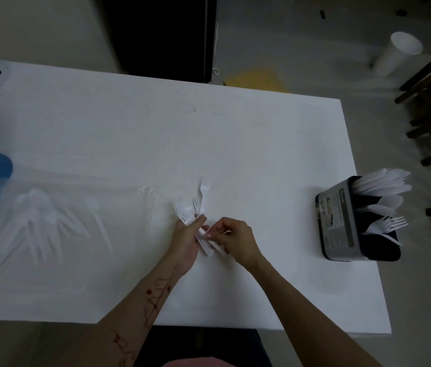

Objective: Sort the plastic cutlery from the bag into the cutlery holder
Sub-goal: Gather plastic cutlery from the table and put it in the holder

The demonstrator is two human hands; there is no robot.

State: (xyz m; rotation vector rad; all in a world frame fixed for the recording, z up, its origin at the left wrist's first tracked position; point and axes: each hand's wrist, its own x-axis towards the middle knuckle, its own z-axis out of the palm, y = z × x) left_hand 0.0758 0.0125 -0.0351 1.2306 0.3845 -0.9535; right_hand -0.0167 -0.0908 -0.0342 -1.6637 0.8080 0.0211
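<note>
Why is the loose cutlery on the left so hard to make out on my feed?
Head view: dim, flat light, dark towards the corners. The white cutlery pile is smeared and faint against the white table. The forks in the left hand read sharper, as does the holder. Wide lens bends the table edges.

Dim, underexposed wide-angle view, white bench [235, 144] glowing brightest at centre, corners falling into dark vignette, edges bowed by lens distortion, cutlery pile [42, 226] at left soft and smeared, shadows faint
</note>
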